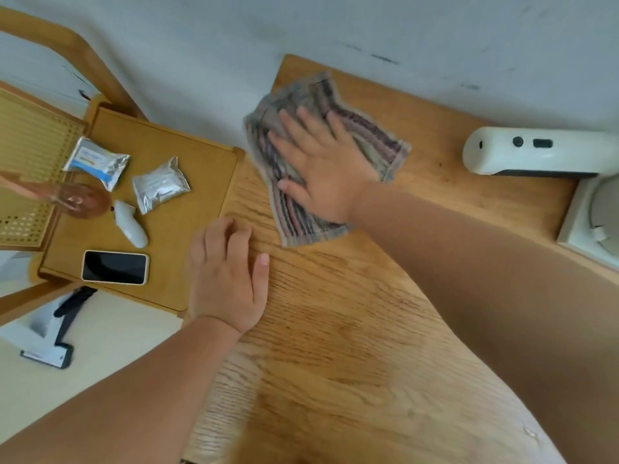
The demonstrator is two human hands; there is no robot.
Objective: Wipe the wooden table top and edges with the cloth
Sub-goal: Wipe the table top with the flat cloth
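On the left, a wooden chair seat (181, 236) holds two foil packets (160, 185), a glass (82, 199), a small white object (131, 224) and a dark-screened phone (114, 266). Just beside it, a person's left hand (227, 279) rests on the near-left edge of the wooden table (335, 346), fingers loosely bent and gripping nothing, thumb straight along the top. Farther in, the striped cloth (371, 133) lies spread flat near the table's far-left corner, close to the wall. The right hand (323, 169) presses down on it, palm flat, fingers straight and spread, thumb lying on the cloth's near part. A white device (536, 152) lies on the table at far right.
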